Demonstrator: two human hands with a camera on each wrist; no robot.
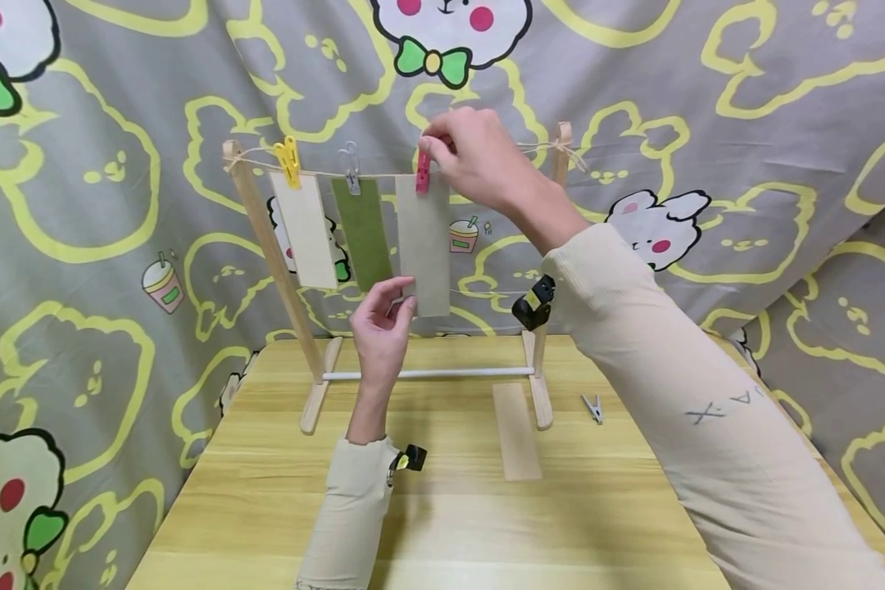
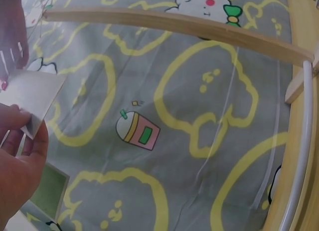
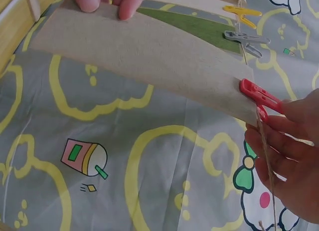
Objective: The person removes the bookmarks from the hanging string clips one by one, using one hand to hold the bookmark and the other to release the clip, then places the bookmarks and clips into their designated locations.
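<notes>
A grey rectangular piece (image 1: 428, 246) hangs from the string, its top edge under a red clothespin (image 1: 423, 172). My right hand (image 1: 479, 156) pinches the handle end of that clothespin between thumb and finger. Lower down, my left hand (image 1: 383, 324) pinches the left edge of the grey piece near its bottom corner, also seen by the thumb in the left wrist view. To the left, a green piece (image 1: 364, 233) hangs from a grey clothespin (image 1: 352, 176), and a cream piece (image 1: 306, 233) hangs from a yellow clothespin (image 1: 288, 162).
The string runs between two wooden posts (image 1: 276, 262) joined low down by a white rod (image 1: 428, 374). On the wooden table (image 1: 450, 524) lie a tan rectangular piece (image 1: 517, 432) and a grey clothespin (image 1: 594, 408). A patterned curtain (image 1: 140, 164) stands behind.
</notes>
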